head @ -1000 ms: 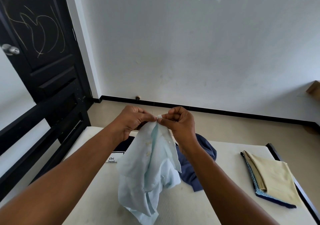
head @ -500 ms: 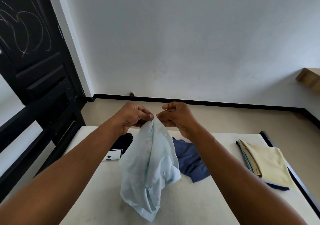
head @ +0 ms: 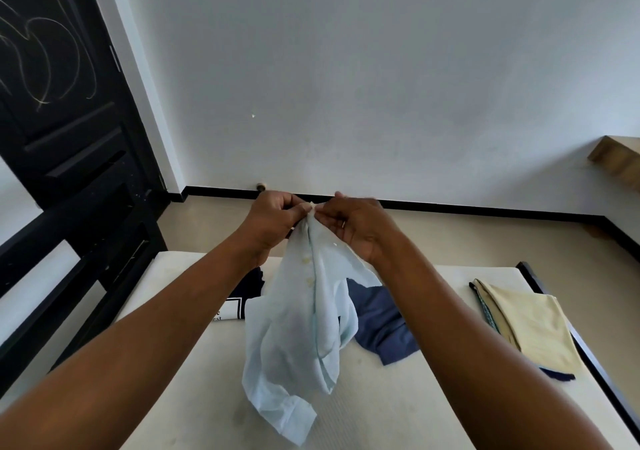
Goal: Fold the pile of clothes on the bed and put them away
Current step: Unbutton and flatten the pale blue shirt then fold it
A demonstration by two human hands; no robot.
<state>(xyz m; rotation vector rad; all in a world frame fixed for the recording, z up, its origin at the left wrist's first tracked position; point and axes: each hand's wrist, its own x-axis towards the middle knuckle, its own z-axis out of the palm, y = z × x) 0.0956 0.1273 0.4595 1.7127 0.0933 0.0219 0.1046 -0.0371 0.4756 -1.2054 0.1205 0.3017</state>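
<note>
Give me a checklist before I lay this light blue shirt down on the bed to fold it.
1. Grip: left hand and right hand both pinch the light blue shirt at its top: ok.
2. Shirt hanging flat: bunched and twisted: not ok.
3. Buttons fastened: cannot tell.
4. Space: bare mattress in front: ok.
5. Clearance: folded stack sits aside at right: ok.
</note>
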